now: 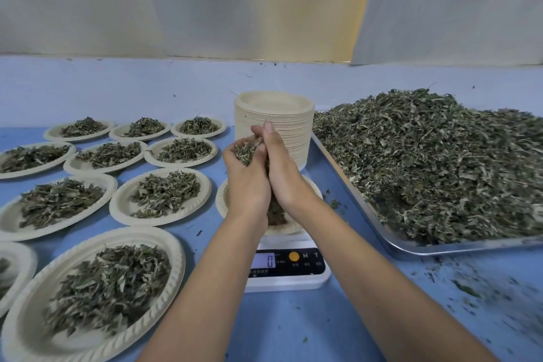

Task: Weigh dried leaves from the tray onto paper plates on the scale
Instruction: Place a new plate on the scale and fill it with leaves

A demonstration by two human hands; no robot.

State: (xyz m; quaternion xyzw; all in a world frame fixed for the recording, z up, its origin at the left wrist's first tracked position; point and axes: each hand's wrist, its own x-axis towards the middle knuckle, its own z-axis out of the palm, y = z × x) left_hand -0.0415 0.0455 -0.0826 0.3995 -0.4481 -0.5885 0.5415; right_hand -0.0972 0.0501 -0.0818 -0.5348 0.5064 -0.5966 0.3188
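We hold our left hand (246,185) and right hand (283,176) pressed together, fingers curled round a clump of dried leaves (246,152), just above the paper plate (221,200) that sits on the digital scale (289,278). Some leaves already lie on that plate, under our wrists. The scale's display (266,260) reads 0. The metal tray (417,247) lies just to the right, heaped with a pile of dried leaves (440,161). A stack of empty paper plates (273,117) stands behind the scale. Filled plates (161,196) cover the blue table (293,329) to our left, and loose crumbs (467,288) scatter at the right.
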